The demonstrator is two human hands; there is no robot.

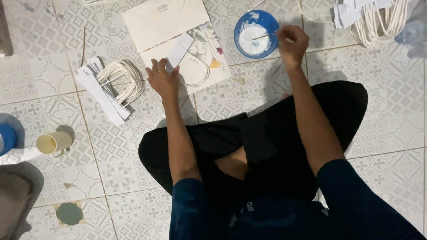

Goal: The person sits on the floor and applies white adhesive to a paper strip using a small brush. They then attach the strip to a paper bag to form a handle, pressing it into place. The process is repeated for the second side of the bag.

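Brush [263,36] in right hand [292,42] points left into blue bowl [272,22].

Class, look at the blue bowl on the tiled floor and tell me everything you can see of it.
The blue bowl is round and shallow, apparently plastic, sitting upright on the patterned floor tiles beside a flat paper bag. It holds a pool of white paste, with smears on the inner wall. A thin stick held by the right hand dips into the paste.

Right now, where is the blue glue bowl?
In the head view the blue bowl sits on the tiled floor at upper centre-right, just right of the paper sheets, with the right hand dipping a stick into it.
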